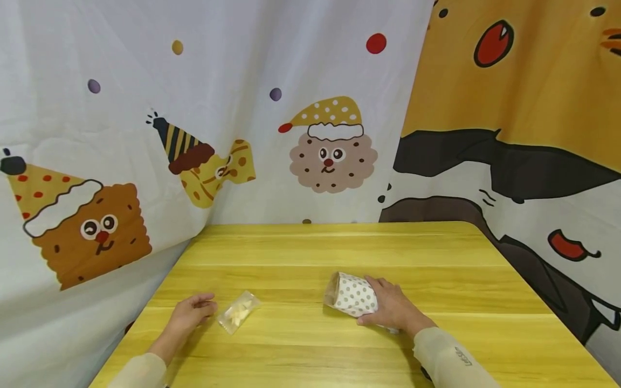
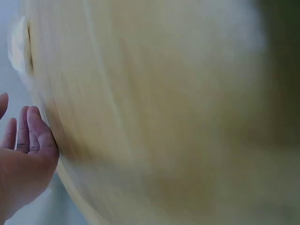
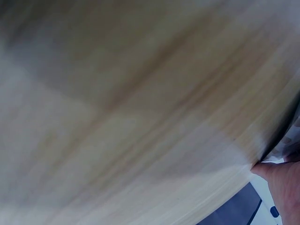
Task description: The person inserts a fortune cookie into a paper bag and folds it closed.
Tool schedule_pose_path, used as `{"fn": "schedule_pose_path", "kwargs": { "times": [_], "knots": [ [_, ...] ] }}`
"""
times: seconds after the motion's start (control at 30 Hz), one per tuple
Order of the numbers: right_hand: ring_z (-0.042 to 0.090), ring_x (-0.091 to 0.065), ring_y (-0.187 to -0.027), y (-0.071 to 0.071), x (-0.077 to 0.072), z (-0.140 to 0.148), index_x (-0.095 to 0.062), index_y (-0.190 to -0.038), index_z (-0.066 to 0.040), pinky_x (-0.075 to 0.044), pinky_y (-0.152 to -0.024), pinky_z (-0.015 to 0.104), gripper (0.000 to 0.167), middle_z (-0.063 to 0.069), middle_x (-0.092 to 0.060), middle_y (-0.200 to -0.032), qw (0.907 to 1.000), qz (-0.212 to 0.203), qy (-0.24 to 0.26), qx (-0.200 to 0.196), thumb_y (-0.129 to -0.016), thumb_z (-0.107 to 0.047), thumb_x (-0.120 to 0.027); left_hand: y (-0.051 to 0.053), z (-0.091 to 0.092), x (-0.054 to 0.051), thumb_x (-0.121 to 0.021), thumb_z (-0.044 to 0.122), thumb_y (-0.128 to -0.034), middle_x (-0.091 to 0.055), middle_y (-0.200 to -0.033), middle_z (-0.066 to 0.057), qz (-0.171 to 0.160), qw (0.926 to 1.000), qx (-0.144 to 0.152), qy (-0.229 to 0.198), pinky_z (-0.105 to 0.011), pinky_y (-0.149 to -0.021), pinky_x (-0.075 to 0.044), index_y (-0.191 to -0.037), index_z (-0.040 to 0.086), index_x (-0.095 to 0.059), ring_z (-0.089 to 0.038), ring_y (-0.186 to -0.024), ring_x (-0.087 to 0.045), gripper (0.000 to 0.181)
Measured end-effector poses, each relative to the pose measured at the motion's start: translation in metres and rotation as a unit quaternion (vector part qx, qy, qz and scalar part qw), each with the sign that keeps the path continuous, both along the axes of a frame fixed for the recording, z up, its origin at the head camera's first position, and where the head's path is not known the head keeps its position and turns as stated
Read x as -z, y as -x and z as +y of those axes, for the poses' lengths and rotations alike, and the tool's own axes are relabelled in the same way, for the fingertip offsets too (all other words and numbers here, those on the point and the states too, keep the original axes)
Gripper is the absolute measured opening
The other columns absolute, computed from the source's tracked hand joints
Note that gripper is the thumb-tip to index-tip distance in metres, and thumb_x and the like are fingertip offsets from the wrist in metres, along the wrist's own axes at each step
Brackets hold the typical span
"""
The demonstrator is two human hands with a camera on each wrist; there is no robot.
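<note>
On the table's right half lies a white polka-dot paper bag, on its side with the brown mouth facing left. My right hand grips its closed end from above, thumb on the near side. At the right edge of the right wrist view, only part of the bag and the hand appear. A small clear packet with pale yellow pieces inside lies on the left half. Just left of it, my left hand rests with loosely bent fingers, holding nothing; the left wrist view shows its palm side.
The wood-grain table has rounded far corners. A white curtain with cartoon biscuits hangs behind it and along the left side. More printed cloth hangs on the right.
</note>
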State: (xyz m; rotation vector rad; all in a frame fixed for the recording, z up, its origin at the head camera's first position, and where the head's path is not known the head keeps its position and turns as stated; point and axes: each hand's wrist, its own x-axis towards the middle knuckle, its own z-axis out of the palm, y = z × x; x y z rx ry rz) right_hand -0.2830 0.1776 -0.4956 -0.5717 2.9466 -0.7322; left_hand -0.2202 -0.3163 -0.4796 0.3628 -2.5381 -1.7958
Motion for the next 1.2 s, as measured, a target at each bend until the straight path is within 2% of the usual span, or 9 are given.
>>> {"fn": "schedule_pose_path", "kwargs": {
  "times": [0.17, 0.43, 0.6, 0.87, 1.0, 1.2],
  "knots": [
    [0.042, -0.045, -0.129, 0.0, 0.001, 0.001, -0.032, -0.155, -0.009, -0.022, -0.111, 0.067, 0.12, 0.022, -0.045, -0.143, 1.0, 0.002, -0.004, 0.002, -0.063, -0.069, -0.081, 0.008, 0.018, 0.003, -0.067, 0.0, -0.0916, -0.063, -0.114, -0.022, 0.01, 0.9998, 0.009, -0.013, -0.033, -0.077, -0.057, -0.131, -0.015, -0.052, -0.022, -0.094, -0.063, 0.045],
    [0.043, -0.044, -0.129, 0.0, 0.004, 0.001, -0.032, -0.155, -0.009, -0.022, -0.11, 0.067, 0.121, 0.022, -0.045, -0.143, 1.0, -0.004, -0.001, 0.004, -0.062, -0.071, -0.081, 0.025, 0.05, 0.001, -0.065, -0.003, -0.092, -0.059, -0.117, -0.027, 0.033, 0.9987, 0.038, -0.005, -0.038, -0.083, -0.056, -0.131, -0.014, -0.054, -0.027, -0.101, -0.06, 0.042],
    [0.042, -0.045, -0.129, 0.002, 0.002, 0.0, -0.032, -0.154, -0.009, -0.023, -0.11, 0.066, 0.121, 0.022, -0.045, -0.143, 1.0, 0.003, 0.0, -0.002, -0.062, -0.071, -0.081, 0.024, 0.052, -0.001, -0.066, -0.001, -0.0914, -0.061, -0.114, -0.026, 0.048, 0.998, 0.036, 0.019, -0.039, -0.08, -0.056, -0.129, -0.015, -0.055, -0.026, -0.096, -0.061, 0.041],
    [0.043, -0.043, -0.131, 0.004, -0.002, 0.001, -0.031, -0.155, -0.009, -0.021, -0.111, 0.067, 0.121, 0.023, -0.044, -0.144, 0.9999, 0.011, -0.008, -0.01, -0.064, -0.072, -0.08, 0.016, 0.049, -0.004, -0.067, 0.006, -0.0933, -0.065, -0.102, -0.016, 0.005, 0.999, 0.03, 0.033, -0.038, -0.077, -0.056, -0.128, -0.013, -0.056, -0.025, -0.086, -0.063, 0.041],
    [0.043, -0.042, -0.131, 0.003, -0.003, 0.001, -0.031, -0.155, -0.009, -0.021, -0.111, 0.066, 0.121, 0.023, -0.044, -0.145, 0.9999, 0.008, -0.007, -0.008, -0.064, -0.071, -0.08, 0.019, 0.059, -0.003, -0.069, 0.005, -0.0917, -0.067, -0.1, -0.016, -0.002, 0.9989, 0.04, 0.024, -0.038, -0.074, -0.057, -0.127, -0.013, -0.056, -0.024, -0.083, -0.065, 0.041],
    [0.043, -0.043, -0.13, 0.001, -0.002, 0.0, -0.032, -0.155, -0.009, -0.023, -0.111, 0.066, 0.121, 0.023, -0.044, -0.144, 1.0, 0.001, -0.004, -0.005, -0.063, -0.071, -0.081, 0.024, 0.077, -0.005, -0.069, 0.004, -0.0922, -0.064, -0.106, -0.019, -0.005, 0.998, 0.062, 0.003, -0.04, -0.077, -0.057, -0.127, -0.013, -0.055, -0.026, -0.088, -0.066, 0.041]
  ]
}}
